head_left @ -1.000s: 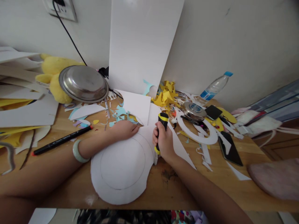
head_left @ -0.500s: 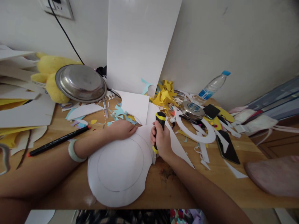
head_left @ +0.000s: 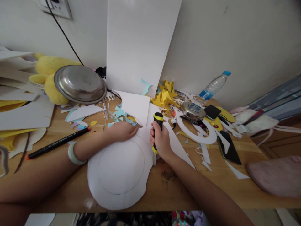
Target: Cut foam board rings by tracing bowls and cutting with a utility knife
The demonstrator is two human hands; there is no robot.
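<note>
A single head-worn camera looks forward and steeply down, close over the cluttered wooden tabletop [head_left: 249,191], facing the white wall [head_left: 235,40] behind it.

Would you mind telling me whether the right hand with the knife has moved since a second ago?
Yes. The right hand and its yellow-black knife have slid slightly left, closer to the still left hand on the white sheet.

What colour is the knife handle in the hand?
Black with yellow bands on the knife handle, gripped by the right hand; head view.
</note>
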